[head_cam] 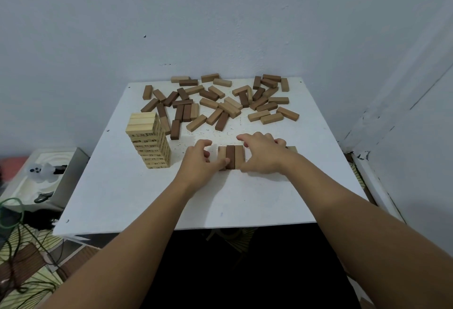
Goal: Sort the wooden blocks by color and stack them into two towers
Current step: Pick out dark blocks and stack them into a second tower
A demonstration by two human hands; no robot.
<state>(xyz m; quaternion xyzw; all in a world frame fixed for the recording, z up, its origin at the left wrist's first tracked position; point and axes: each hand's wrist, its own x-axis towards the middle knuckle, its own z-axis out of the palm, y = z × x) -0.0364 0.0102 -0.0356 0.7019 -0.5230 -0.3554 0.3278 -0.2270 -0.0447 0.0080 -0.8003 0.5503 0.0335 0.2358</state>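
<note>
1. Your left hand [199, 161] sat at the left end of a row of three blocks [230, 158] on the white table [137, 198], fingers curled and the thumb touching the nearest light block.
2. Your right hand [261, 155] pressed against the right side of that row, fingers bent over its far end; whether they actually gripped a block could not be told.
3. The row lay side by side: light, dark brown, light, touching one another.
4. Another light block [292, 149] peeked out just beyond your right wrist.
5. A finished tower of pale numbered blocks [149, 142] stood upright to the left, well apart from your hands.
6. A loose scatter of light and dark blocks [215, 100] covered the far half of the table, near the wall [220, 14].
</note>
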